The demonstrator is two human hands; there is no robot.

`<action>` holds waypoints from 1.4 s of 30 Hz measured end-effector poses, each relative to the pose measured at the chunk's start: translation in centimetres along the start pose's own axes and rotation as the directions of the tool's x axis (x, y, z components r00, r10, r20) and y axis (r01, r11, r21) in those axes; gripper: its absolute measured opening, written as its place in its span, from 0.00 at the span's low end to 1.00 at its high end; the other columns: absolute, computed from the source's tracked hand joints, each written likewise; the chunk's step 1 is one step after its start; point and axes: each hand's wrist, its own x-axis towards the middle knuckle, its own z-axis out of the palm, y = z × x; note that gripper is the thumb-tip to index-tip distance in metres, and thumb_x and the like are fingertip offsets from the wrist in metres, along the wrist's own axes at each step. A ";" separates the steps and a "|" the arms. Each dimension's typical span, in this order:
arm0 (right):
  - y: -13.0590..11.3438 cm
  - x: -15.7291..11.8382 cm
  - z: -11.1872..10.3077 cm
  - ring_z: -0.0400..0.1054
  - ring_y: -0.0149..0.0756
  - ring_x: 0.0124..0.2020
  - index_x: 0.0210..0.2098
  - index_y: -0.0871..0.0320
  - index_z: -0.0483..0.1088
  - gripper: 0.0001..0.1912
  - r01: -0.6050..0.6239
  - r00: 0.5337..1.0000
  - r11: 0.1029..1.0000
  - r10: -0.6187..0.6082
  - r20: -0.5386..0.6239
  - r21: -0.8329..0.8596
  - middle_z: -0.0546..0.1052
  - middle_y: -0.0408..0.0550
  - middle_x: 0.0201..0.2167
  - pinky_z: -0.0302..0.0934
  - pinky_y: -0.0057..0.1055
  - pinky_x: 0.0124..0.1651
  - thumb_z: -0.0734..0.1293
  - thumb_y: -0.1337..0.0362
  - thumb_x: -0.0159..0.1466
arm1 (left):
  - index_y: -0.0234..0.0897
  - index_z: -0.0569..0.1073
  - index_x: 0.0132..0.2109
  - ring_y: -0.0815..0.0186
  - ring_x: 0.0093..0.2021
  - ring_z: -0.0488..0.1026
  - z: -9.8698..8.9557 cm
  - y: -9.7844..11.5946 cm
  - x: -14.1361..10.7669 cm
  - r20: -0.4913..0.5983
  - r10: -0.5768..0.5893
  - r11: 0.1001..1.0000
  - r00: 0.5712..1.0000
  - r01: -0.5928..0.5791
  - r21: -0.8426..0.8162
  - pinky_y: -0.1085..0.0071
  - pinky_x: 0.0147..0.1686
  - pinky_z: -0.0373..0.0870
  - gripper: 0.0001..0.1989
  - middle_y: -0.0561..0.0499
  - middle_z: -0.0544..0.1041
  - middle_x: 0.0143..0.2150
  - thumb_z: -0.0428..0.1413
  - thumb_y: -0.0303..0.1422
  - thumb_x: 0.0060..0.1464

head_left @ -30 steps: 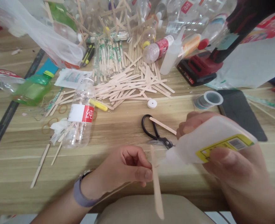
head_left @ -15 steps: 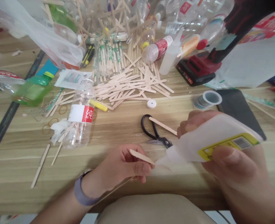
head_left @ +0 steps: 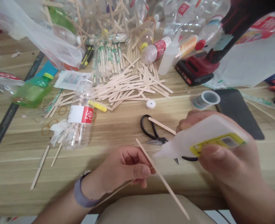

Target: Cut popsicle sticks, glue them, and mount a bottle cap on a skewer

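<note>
My left hand [head_left: 134, 169] pinches a flat wooden craft stick [head_left: 166, 183], turned edge-on and slanting down to the right. A thin stick [head_left: 115, 194] also runs from under these fingers toward the wrist. My right hand [head_left: 230, 165] is wrapped round a translucent glue bottle [head_left: 186, 138] with a yellow label, tilted so its nozzle points down-left, close beside the craft stick; I cannot tell whether they touch. Black-handled scissors [head_left: 148, 127] lie beneath the bottle, partly hidden by it. Another craft stick [head_left: 162, 125] lies on the table, reaching toward my right hand.
A clear bottle [head_left: 79, 124] stands left of a yellow marker-like piece [head_left: 97, 105]. Behind are a pile of craft sticks [head_left: 128, 87], a white cap [head_left: 150, 104] and a red-black power tool [head_left: 195, 68]. A spool [head_left: 206, 99] and dark flat slab [head_left: 240, 112] are at right.
The craft stick in my left hand has turned and now shows its long narrow side. The glue bottle has shifted slightly left, uncovering more of the scissors.
</note>
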 end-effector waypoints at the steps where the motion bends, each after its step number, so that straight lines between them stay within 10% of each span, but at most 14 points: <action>1: 0.0 0.1 0.0 0.66 0.38 0.27 0.41 0.46 0.75 0.15 -0.016 0.999 1.000 0.017 -0.047 0.024 0.74 0.45 0.32 0.59 0.33 0.23 0.71 0.47 0.58 | 0.33 0.76 0.30 0.75 0.20 0.69 0.0 0.0 0.0 -0.005 0.002 1.000 1.000 -0.002 0.001 0.78 0.19 0.54 0.21 0.54 0.75 0.26 0.70 0.46 0.40; 6: -0.1 1.6 0.4 0.60 0.32 0.21 0.34 0.49 0.76 0.15 -0.048 0.955 0.965 0.120 -0.270 0.258 0.71 0.42 0.26 0.55 0.31 0.21 0.76 0.49 0.52 | 0.33 0.76 0.30 0.76 0.20 0.69 -0.2 0.0 -0.1 0.001 0.019 1.000 1.000 -0.019 0.006 0.78 0.19 0.53 0.21 0.53 0.75 0.26 0.70 0.46 0.40; 13: 0.1 2.9 0.1 0.72 0.35 0.34 0.32 0.50 0.73 0.15 -0.201 0.945 0.901 0.281 -0.167 0.384 0.78 0.41 0.32 0.68 0.30 0.36 0.78 0.56 0.48 | 0.33 0.75 0.31 0.76 0.20 0.68 -0.1 0.1 -0.1 -0.036 0.066 0.998 0.997 -0.065 0.010 0.79 0.18 0.54 0.21 0.54 0.74 0.26 0.69 0.46 0.41; 18: 0.8 3.5 -1.1 0.73 0.40 0.44 0.43 0.48 0.73 0.19 -0.209 0.975 0.960 0.220 -0.040 0.184 0.79 0.43 0.40 0.68 0.39 0.50 0.75 0.56 0.53 | 0.33 0.75 0.30 0.77 0.19 0.66 0.2 0.3 0.1 -0.068 0.085 0.996 0.994 -0.086 -0.005 0.78 0.18 0.53 0.21 0.53 0.76 0.29 0.70 0.45 0.40; 25: 3.4 5.8 -2.4 0.74 0.42 0.40 0.38 0.51 0.66 0.18 -0.066 0.998 0.963 0.063 -0.021 -0.262 0.78 0.47 0.41 0.71 0.41 0.42 0.75 0.58 0.52 | 0.33 0.75 0.30 0.77 0.20 0.66 0.6 0.4 0.0 -0.096 0.081 0.997 0.992 -0.082 -0.004 0.79 0.19 0.52 0.21 0.54 0.74 0.26 0.70 0.45 0.39; 37: 5.4 5.9 -3.0 0.74 0.54 0.44 0.44 0.55 0.66 0.22 -0.050 0.998 0.775 0.063 -0.002 -0.630 0.78 0.55 0.43 0.67 0.50 0.47 0.72 0.54 0.54 | 0.34 0.73 0.28 0.77 0.19 0.63 0.8 0.4 -0.2 -0.081 0.109 0.993 0.991 -0.111 -0.028 0.80 0.18 0.52 0.18 0.57 0.69 0.19 0.70 0.42 0.41; 42: 4.5 3.6 -3.8 0.72 0.51 0.44 0.44 0.57 0.70 0.17 0.137 0.982 0.539 -0.182 0.043 -0.831 0.77 0.56 0.40 0.68 0.46 0.44 0.65 0.51 0.63 | 0.34 0.73 0.29 0.77 0.19 0.63 0.6 0.2 0.0 -0.084 0.117 0.992 0.990 -0.120 -0.037 0.80 0.19 0.53 0.18 0.57 0.70 0.20 0.69 0.42 0.42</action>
